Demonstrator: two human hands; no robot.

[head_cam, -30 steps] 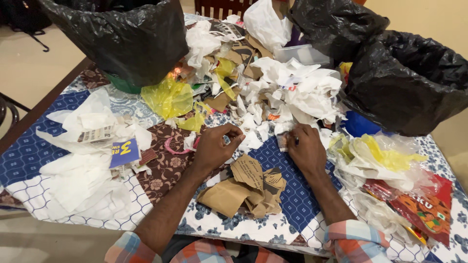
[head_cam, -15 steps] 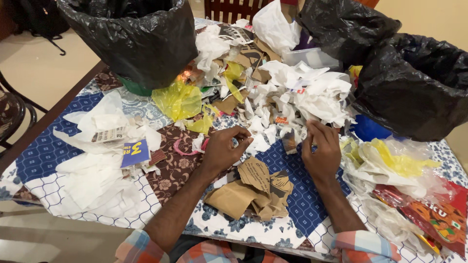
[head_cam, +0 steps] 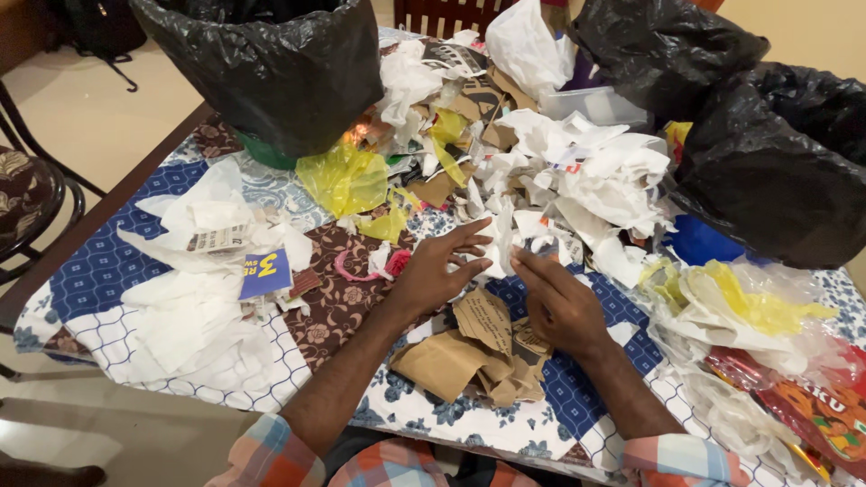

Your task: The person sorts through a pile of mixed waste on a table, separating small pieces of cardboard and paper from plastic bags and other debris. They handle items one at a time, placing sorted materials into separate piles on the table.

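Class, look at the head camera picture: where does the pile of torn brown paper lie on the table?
The torn brown paper lies at the near middle of the table, just below and between the left hand and the right hand.

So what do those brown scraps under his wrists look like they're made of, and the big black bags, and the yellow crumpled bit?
The brown scraps look like matte kraft paper: torn edges, stiff folds. The black bags seem thin glossy plastic film, with shiny wrinkles. The yellow crumpled piece is probably translucent plastic, since light shows through it.
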